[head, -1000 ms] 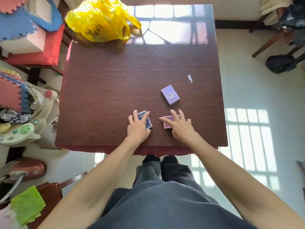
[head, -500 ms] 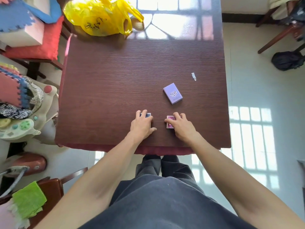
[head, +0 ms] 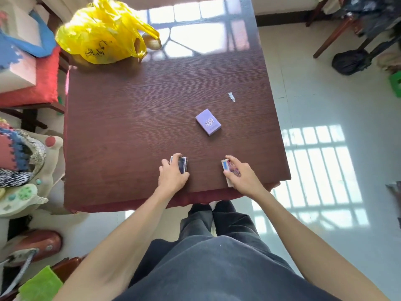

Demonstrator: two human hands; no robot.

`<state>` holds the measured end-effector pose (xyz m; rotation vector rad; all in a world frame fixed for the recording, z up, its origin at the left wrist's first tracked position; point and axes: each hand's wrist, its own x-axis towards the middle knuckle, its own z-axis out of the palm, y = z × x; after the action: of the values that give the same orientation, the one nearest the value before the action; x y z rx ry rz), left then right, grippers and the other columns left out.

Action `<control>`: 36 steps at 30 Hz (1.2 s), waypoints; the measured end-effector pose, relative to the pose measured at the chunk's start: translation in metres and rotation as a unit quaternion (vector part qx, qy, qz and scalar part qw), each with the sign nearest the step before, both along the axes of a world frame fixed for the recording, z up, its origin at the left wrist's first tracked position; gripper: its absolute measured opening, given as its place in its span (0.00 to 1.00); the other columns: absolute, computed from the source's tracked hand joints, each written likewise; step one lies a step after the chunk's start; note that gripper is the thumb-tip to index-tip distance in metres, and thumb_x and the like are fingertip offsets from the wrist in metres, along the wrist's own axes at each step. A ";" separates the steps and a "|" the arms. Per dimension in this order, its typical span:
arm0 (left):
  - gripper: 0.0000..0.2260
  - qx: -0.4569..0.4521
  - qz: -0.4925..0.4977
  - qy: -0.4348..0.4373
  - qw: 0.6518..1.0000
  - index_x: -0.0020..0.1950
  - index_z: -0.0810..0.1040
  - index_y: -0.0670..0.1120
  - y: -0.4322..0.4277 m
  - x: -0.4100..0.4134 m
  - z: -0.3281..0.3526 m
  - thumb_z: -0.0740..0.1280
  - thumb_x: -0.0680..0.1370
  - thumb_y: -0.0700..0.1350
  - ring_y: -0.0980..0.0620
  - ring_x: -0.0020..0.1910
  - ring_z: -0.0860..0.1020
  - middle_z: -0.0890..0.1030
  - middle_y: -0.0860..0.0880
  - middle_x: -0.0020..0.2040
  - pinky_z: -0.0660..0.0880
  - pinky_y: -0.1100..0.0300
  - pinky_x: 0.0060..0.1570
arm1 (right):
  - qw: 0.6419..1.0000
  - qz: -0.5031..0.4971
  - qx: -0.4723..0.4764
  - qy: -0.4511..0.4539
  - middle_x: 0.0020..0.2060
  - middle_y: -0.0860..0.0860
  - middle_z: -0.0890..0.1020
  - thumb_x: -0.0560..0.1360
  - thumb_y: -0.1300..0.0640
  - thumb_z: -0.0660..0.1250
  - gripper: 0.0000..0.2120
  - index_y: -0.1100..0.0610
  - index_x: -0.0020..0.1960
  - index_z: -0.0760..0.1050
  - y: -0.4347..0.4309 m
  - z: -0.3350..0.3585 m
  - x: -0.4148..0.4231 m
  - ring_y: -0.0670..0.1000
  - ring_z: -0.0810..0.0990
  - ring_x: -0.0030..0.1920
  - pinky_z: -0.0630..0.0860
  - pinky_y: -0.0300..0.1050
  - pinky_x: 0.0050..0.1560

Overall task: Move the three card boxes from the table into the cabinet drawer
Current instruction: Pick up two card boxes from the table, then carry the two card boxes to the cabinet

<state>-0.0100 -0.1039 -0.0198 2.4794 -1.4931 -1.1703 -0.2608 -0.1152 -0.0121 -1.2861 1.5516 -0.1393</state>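
Note:
Three card boxes are on or over the dark wooden table [head: 130, 127]. A lilac box [head: 208, 122] lies flat right of the table's middle, untouched. My left hand [head: 172, 177] grips a dark blue box [head: 181, 164], tipped up on edge near the front edge. My right hand [head: 242, 177] holds a pink box [head: 228, 170], also tilted up, close to the front right corner. No cabinet drawer is in view.
A yellow plastic bag [head: 102, 38] sits at the table's far left corner, and a small white scrap [head: 231, 97] lies near the right edge. Chairs with cushions and foam mats crowd the left side. A chair and a black bag [head: 349, 61] stand at the far right on the tiled floor.
Both hands have closed on their boxes and tipped them up off the tabletop. The hands have moved apart, the right one towards the table's corner.

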 end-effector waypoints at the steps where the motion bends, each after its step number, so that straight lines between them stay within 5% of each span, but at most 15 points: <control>1: 0.28 -0.004 0.031 0.056 0.998 0.68 0.64 0.59 0.005 0.001 0.004 0.70 0.71 0.49 0.45 0.55 0.75 0.69 0.44 0.60 0.75 0.50 0.57 | 0.998 -0.049 0.028 -0.034 0.59 0.50 0.73 0.81 0.46 0.63 0.23 0.39 0.76 0.64 0.008 0.002 -0.005 0.50 0.79 0.53 0.79 0.41 0.42; 6: 0.23 0.042 0.191 0.309 0.931 0.60 0.70 0.66 0.041 0.001 0.031 0.72 0.71 0.44 0.47 0.49 0.83 0.78 0.43 0.58 0.84 0.49 0.46 | 0.954 -0.239 0.135 -0.125 0.56 0.54 0.80 0.79 0.48 0.54 0.20 0.44 0.70 0.70 0.058 0.005 -0.034 0.52 0.81 0.46 0.74 0.39 0.27; 13: 0.21 0.170 0.222 0.422 0.862 0.57 0.77 0.66 0.096 0.012 0.031 0.71 0.68 0.47 0.45 0.51 0.81 0.80 0.44 0.60 0.82 0.49 0.45 | 0.870 -0.430 0.199 -0.138 0.37 0.56 0.86 0.72 0.40 0.55 0.25 0.56 0.54 0.78 0.156 0.005 -0.059 0.54 0.83 0.36 0.71 0.40 0.28; 23: 0.17 0.280 0.018 0.400 0.872 0.59 0.73 0.64 0.072 -0.064 0.021 0.64 0.76 0.44 0.39 0.60 0.79 0.76 0.42 0.65 0.81 0.43 0.52 | 0.734 -0.647 0.120 -0.171 0.52 0.56 0.84 0.79 0.33 0.58 0.20 0.46 0.60 0.75 0.287 0.012 -0.050 0.58 0.84 0.51 0.80 0.49 0.44; 25: 0.15 0.292 -0.009 0.393 0.872 0.58 0.74 0.63 0.071 -0.088 0.026 0.63 0.78 0.44 0.38 0.60 0.79 0.77 0.41 0.63 0.81 0.42 0.52 | 0.704 -0.680 0.106 -0.177 0.51 0.56 0.85 0.79 0.32 0.58 0.21 0.46 0.60 0.75 0.306 0.014 -0.045 0.58 0.84 0.50 0.79 0.46 0.39; 27: 0.15 0.313 -0.067 0.385 0.865 0.61 0.73 0.61 0.081 -0.119 0.034 0.62 0.79 0.43 0.38 0.59 0.79 0.77 0.41 0.63 0.82 0.44 0.49 | 0.657 -0.725 0.089 -0.187 0.51 0.56 0.86 0.78 0.31 0.59 0.24 0.47 0.62 0.76 0.336 0.018 -0.044 0.58 0.85 0.49 0.76 0.42 0.32; 30: 0.19 0.348 -0.150 0.371 0.848 0.69 0.69 0.56 0.098 -0.161 0.044 0.62 0.79 0.44 0.39 0.61 0.78 0.76 0.41 0.64 0.82 0.43 0.51 | 0.590 -0.776 0.056 -0.214 0.52 0.57 0.86 0.75 0.30 0.61 0.28 0.49 0.64 0.76 0.376 0.021 -0.042 0.60 0.85 0.51 0.76 0.44 0.36; 36: 0.15 0.371 -0.289 0.304 0.829 0.59 0.77 0.62 0.144 -0.253 0.051 0.66 0.77 0.44 0.42 0.55 0.81 0.80 0.44 0.59 0.79 0.39 0.56 | 0.409 -0.870 0.001 -0.276 0.62 0.61 0.81 0.74 0.32 0.64 0.33 0.52 0.71 0.71 0.449 0.016 -0.053 0.61 0.82 0.53 0.77 0.48 0.40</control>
<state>-0.2628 0.0405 0.0312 1.5440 -1.8204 -2.7559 -0.3137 0.3341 0.0044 0.9397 1.5251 -1.6460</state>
